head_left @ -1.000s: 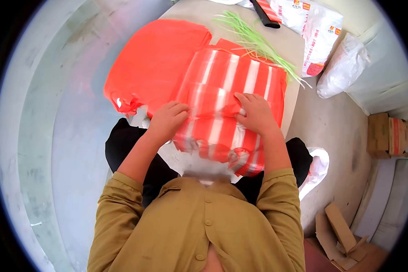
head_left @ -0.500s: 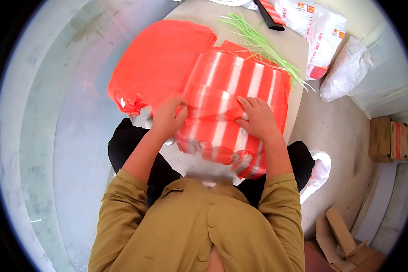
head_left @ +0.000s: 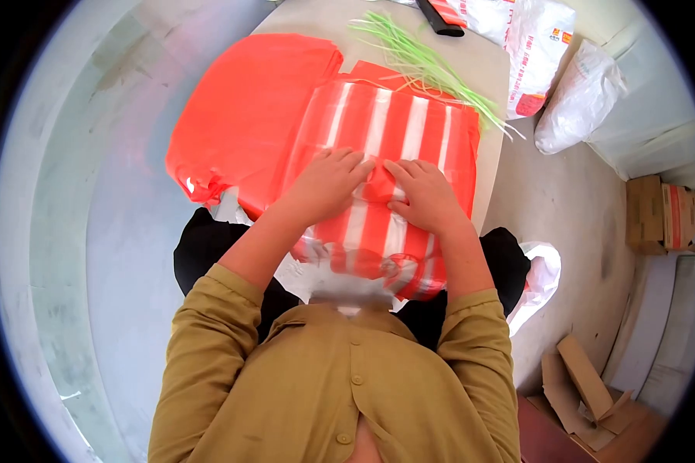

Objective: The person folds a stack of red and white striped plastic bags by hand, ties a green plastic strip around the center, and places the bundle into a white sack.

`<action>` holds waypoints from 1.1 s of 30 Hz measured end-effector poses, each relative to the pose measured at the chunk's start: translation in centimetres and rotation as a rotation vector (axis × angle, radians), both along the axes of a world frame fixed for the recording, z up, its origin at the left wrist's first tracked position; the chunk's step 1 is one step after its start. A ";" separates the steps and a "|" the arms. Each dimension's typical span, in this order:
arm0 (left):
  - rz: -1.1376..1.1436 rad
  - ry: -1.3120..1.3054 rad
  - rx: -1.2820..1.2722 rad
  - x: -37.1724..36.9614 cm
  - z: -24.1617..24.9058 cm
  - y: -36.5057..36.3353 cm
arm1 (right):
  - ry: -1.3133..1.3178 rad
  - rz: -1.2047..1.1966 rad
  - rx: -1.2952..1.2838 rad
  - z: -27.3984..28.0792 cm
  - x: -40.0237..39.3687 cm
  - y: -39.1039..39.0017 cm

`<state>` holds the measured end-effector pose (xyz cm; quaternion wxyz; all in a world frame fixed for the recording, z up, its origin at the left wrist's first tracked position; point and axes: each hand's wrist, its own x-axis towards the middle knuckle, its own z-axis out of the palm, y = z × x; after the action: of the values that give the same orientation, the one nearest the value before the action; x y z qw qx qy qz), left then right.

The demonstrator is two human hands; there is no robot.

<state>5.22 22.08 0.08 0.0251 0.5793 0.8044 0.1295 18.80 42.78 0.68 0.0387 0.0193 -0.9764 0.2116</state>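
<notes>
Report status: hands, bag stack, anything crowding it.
Left hand and right hand flat on the striped bag stack, fingertips meeting mid-stack. Plain red bags alongside. Green strips touch the far edge.

Left hand [head_left: 328,184] inward (beside right [head_left: 423,197])

Bag [head_left: 398,139]: red-and-white stripes under clear film. Sheet [head_left: 247,108]: plain orange-red. Strips [head_left: 425,65]: pale green; shirt [head_left: 340,386]: olive-tan; sacks [head_left: 533,46]: white, red print.
</notes>
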 end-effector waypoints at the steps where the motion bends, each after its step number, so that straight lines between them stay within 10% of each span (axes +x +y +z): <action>1: 0.014 0.004 -0.017 0.0 0.2 -0.1 | 0.004 0.003 0.011 -0.2 0.2 0.2; 33: 0.195 -0.411 -0.214 0.7 3.3 -7.4 | -0.082 0.131 -0.134 5.0 0.4 -4.3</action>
<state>5.95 14.65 3.39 0.2367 0.4543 0.8437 0.1605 19.24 38.51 5.67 -0.0140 0.0719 -0.9575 0.2791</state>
